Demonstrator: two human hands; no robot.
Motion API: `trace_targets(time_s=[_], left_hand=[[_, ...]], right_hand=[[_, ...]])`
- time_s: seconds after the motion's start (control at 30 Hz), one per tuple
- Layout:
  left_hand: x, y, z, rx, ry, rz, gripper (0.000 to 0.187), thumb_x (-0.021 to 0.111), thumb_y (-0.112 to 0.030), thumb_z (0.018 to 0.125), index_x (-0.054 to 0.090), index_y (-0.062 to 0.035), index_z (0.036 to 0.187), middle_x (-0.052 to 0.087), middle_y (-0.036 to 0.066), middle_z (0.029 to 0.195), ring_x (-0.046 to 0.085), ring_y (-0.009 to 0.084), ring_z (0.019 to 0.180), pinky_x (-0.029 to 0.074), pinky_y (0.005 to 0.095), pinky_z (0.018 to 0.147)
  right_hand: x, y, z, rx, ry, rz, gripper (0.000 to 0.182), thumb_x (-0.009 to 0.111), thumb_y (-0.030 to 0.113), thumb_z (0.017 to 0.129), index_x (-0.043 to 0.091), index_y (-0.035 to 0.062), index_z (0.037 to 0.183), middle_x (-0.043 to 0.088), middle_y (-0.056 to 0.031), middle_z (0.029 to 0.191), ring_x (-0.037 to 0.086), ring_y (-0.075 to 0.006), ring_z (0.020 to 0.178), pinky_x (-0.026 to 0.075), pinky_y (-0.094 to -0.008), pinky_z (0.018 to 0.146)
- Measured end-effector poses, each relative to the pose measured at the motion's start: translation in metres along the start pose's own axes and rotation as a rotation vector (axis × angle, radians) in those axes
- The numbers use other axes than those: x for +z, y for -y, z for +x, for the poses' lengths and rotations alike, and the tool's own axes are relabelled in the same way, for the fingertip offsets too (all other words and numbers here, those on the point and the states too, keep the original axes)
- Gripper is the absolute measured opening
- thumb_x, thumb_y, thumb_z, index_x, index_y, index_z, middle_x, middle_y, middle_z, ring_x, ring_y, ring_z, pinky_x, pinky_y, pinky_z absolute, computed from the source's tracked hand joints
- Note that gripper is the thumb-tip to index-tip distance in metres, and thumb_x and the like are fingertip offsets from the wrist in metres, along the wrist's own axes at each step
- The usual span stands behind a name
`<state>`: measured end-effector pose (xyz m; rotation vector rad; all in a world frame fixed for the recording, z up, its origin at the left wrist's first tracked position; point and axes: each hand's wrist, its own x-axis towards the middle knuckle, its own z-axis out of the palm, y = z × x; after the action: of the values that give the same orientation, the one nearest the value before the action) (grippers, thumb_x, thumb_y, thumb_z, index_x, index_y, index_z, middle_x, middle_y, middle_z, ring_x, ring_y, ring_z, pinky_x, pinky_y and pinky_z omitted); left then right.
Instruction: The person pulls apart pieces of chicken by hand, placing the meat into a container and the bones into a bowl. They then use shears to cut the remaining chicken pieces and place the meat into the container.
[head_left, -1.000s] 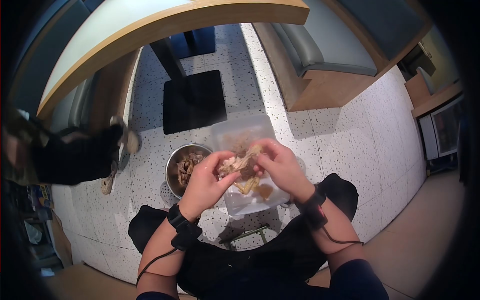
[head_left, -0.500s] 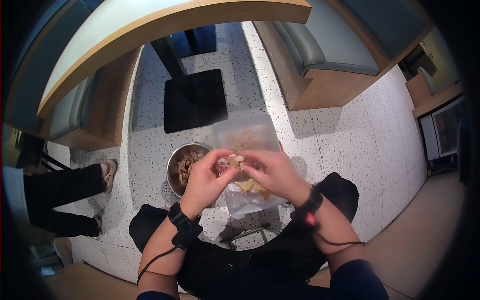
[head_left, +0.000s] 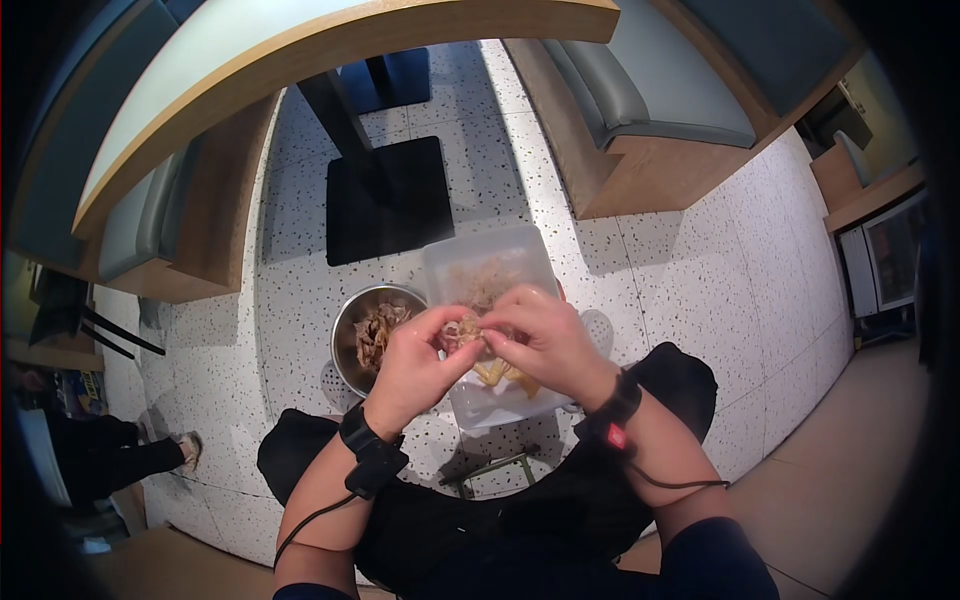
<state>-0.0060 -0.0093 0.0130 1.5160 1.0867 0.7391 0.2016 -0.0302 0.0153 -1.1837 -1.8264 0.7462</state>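
Pinching a small pale, stringy food piece (head_left: pixel 465 331) between them, left hand (head_left: pixel 412 362) and right hand (head_left: pixel 545 340) meet over a translucent plastic tub (head_left: pixel 500 242). Fingers of both bent, thumbs opposed, each clamped on the piece. Piece lies at the fingertips, between the two hands, partly hidden by them; exact shape cannot be told.

Surroundings: tub on speckled floor (head_left: pixel 690 290). Shredded bits (head_left: pixel 487 280) in its far part; yellowish pieces (head_left: pixel 493 373) in the near part, just below the hands. Hands and wrists block the tub's middle. Metal bowl (head_left: pixel 340 325) just left of tub, holding brownish pieces (head_left: pixel 373 332); left hand covers part of its near right side. Perforated shoe (head_left: pixel 597 329) right of tub, another beyond the bowl's near side.

Beyond: black base plate (head_left: pixel 390 205) under a pale table (head_left: pixel 190 100) with wooden edge, padded benches (head_left: pixel 670 80) to either side. Dark-trousered legs of another person (head_left: pixel 105 462) far left, well apart from the work.

Writing: a colourful package (head_left: pixel 87 390) at far left shows yellow marks, too small to read. Red light (head_left: pixel 614 436) glows on the right wristband (head_left: pixel 622 400); no legible lettering there.
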Motion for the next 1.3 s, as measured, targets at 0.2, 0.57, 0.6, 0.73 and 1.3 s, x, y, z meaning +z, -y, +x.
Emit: trace_targets(time_s=[0.2,0.57,0.6,0.73,1.3], left_hand=[[0.002,0.003,0.002,0.100,-0.053,0.090,0.030,0.077,-0.009,0.083,0.068,0.0020,0.110,0.065,0.007,0.089,0.060,0.0121,0.070,0.051,0.0261,0.066],[0.000,-0.006,-0.002,0.235,-0.047,0.185,0.021,0.073,-0.008,0.083,0.070,0.0011,0.102,0.062,0.009,0.085,0.058,0.0141,0.065,0.048,0.0275,0.061],[0.000,-0.006,-0.002,0.214,-0.049,0.158,0.020,0.072,-0.009,0.083,0.070,0.0009,0.102,0.062,0.008,0.085,0.057,0.0133,0.065,0.047,0.0268,0.060],[-0.002,-0.002,-0.004,0.122,-0.045,0.037,0.020,0.072,-0.008,0.084,0.070,0.0013,0.102,0.061,0.006,0.085,0.055,0.0111,0.067,0.045,0.0251,0.061],[-0.023,-0.004,-0.016,-0.080,-0.033,-0.355,0.021,0.063,-0.002,0.090,0.068,0.0031,0.109,0.069,0.004,0.098,0.063,0.0078,0.082,0.051,0.0224,0.075]], right_hand=[[-0.003,0.008,0.004,0.140,0.046,0.087,0.015,0.077,0.011,0.087,0.073,0.0027,0.098,0.066,-0.0075,0.096,0.064,-0.0160,0.074,0.052,-0.0274,0.064],[-0.001,0.002,0.006,0.172,-0.062,0.032,0.009,0.073,0.008,0.090,0.070,0.0007,0.094,0.066,-0.0072,0.083,0.064,-0.0142,0.069,0.052,-0.0276,0.061],[-0.002,0.001,0.006,0.167,-0.093,0.021,0.008,0.072,0.008,0.091,0.070,0.0003,0.094,0.067,-0.0062,0.082,0.064,-0.0133,0.067,0.052,-0.0274,0.060],[-0.001,0.000,0.005,0.401,-0.085,0.324,0.011,0.070,0.009,0.094,0.068,-0.0008,0.098,0.067,-0.0049,0.083,0.064,-0.0115,0.068,0.053,-0.0262,0.061],[-0.022,-0.020,0.013,0.615,-0.158,1.064,0.019,0.063,0.014,0.102,0.068,-0.0022,0.111,0.069,-0.0061,0.090,0.065,-0.0111,0.073,0.056,-0.0244,0.071]])
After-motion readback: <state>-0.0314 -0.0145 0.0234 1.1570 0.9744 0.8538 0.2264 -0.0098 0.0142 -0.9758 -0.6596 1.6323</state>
